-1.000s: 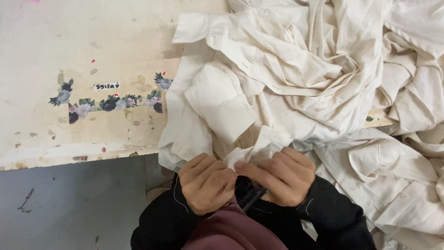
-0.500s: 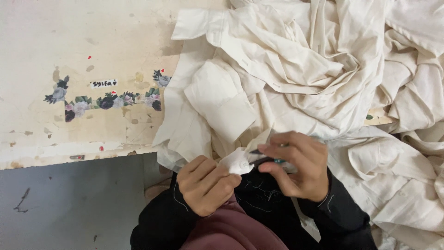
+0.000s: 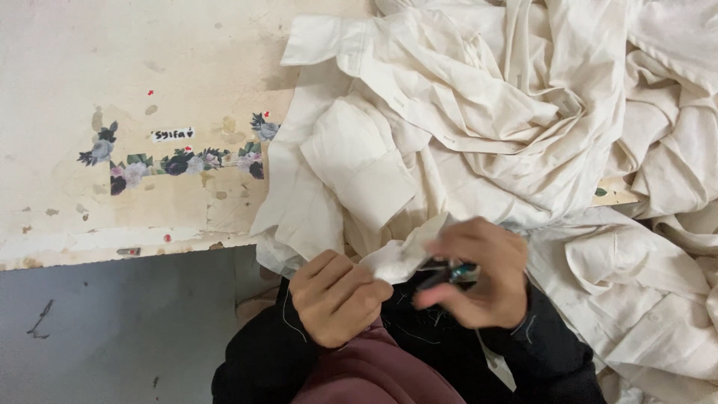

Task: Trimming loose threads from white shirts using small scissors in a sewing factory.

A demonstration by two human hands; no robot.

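A heap of cream shirts (image 3: 479,120) covers the right part of a worn pale table (image 3: 112,75). My left hand (image 3: 336,299) is closed on a corner of cream cloth (image 3: 404,251) pulled down off the table edge. My right hand (image 3: 475,273) is beside it, blurred, and grips a small dark metal cutting tool (image 3: 449,275) whose tip is close to that corner. Loose threads lie on my black sleeves (image 3: 419,329). A folded cuff (image 3: 359,161) sits on the pile just above my hands.
A strip of flower stickers and a small white label (image 3: 176,153) is stuck on the table's left part. Below the table edge is a grey floor (image 3: 97,329). More cream cloth (image 3: 643,299) hangs off the table at the right.
My right hand rose from beside my left hand and moved right, now holding the small tool up at the cloth corner. My left hand stayed on the cloth.
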